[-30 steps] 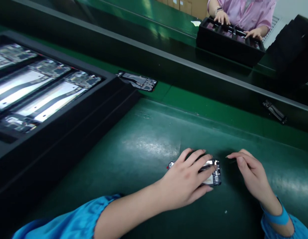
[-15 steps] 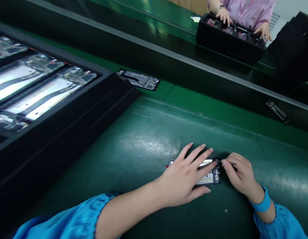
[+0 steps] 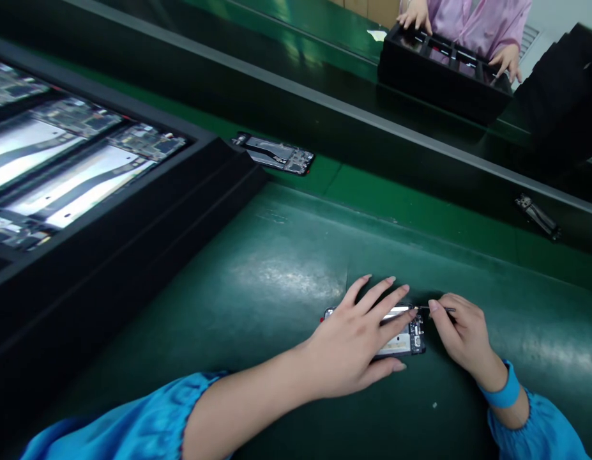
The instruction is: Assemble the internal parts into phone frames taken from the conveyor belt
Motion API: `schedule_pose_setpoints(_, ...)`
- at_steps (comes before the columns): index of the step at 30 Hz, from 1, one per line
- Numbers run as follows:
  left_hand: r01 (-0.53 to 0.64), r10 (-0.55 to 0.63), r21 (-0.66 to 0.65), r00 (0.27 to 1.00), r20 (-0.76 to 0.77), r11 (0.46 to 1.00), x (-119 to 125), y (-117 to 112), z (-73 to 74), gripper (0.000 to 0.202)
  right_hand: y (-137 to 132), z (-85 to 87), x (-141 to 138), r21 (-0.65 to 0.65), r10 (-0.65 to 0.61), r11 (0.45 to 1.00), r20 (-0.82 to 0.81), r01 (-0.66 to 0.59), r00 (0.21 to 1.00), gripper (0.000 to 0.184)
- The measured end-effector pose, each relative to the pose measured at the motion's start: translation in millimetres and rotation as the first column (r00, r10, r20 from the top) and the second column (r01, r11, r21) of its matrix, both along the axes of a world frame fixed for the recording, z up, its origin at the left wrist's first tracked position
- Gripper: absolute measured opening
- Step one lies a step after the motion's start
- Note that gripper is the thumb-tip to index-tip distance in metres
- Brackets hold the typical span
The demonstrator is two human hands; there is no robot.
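Observation:
A phone body with its back off [image 3: 403,337] lies on the dark green mat [image 3: 276,294] in front of me. My left hand [image 3: 360,335] lies flat on it with fingers stretched out, pressing it down. My right hand [image 3: 461,329] sits at the phone's right end, fingers pinched on a thin dark tool [image 3: 439,310] whose tip touches the phone's top corner.
A black tray [image 3: 133,211] holding several opened phones stands at the left. Another opened phone [image 3: 276,153] lies on the green belt behind it. A small dark part [image 3: 538,217] rests at the right. A person in pink handles a black tray [image 3: 439,70] at the far side.
My right hand moved left to the phone's end and closed on the thin tool. My left hand stayed pressed on the phone.

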State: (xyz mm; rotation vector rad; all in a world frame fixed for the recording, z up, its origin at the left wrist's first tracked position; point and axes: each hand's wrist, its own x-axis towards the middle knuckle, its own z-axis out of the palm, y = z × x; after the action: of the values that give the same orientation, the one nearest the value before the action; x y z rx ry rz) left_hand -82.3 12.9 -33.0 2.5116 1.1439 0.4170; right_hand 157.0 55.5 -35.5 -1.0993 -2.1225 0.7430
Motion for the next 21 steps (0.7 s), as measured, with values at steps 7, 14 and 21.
schedule_pose_setpoints(7, -0.115, 0.120, -0.086, 0.992, 0.048, 0.990, 3, -2, 2.9, 0.060, 25, 16.2, -2, -0.642, -0.112, 0.751, 0.106, 0.154, 0.988, 0.044)
schedule_pose_setpoints(14, -0.031, 0.028, 0.065, 0.999, 0.037, 0.997, 1, -2, -0.1, 0.051, 42, 30.2, -17, -0.876, 0.156, 0.475, 0.175, 0.082, 0.972, 0.028)
schedule_pose_setpoints(21, -0.037, 0.032, 0.073, 0.997, 0.063, 0.997, 5, -3, -0.8, 0.051, 45, 30.5, -24, -0.894, 0.198, 0.425, 0.247, 0.144, 0.948, 0.028)
